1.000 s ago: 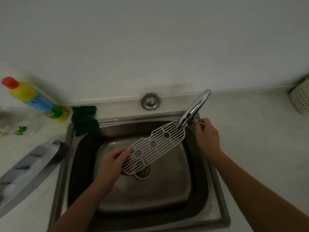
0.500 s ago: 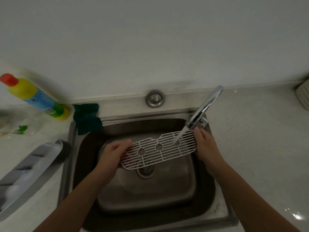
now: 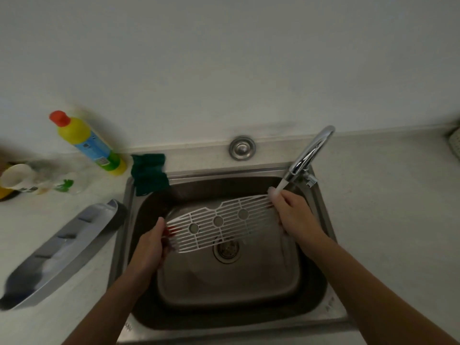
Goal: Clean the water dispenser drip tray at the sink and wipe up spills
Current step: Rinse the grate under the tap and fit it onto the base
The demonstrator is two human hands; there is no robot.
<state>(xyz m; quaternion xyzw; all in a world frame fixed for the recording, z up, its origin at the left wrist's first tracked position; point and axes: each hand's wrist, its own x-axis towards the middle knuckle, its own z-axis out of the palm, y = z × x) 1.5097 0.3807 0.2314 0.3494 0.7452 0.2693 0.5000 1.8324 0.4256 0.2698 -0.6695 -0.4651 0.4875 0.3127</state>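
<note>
A white slotted drip-tray grate (image 3: 219, 225) with three round holes hangs flat over the steel sink (image 3: 321, 290). My left hand (image 3: 151, 245) grips its left end and my right hand (image 3: 293, 215) grips its right end. Water runs from the chrome faucet (image 3: 308, 153) onto the grate's right end by my right fingers. The grey drip-tray base (image 3: 62, 250) lies on the counter left of the sink.
A dark green cloth (image 3: 149, 173) drapes over the sink's back left corner. Behind it stands a yellow detergent bottle (image 3: 89, 143) with a red cap. Cups and glasses (image 3: 17, 178) crowd the far left. The drain (image 3: 226, 250) sits below the grate.
My right hand left the faucet handle and took the grate's right end. Water started running. The grate swung from a diagonal to nearly level under the stream.
</note>
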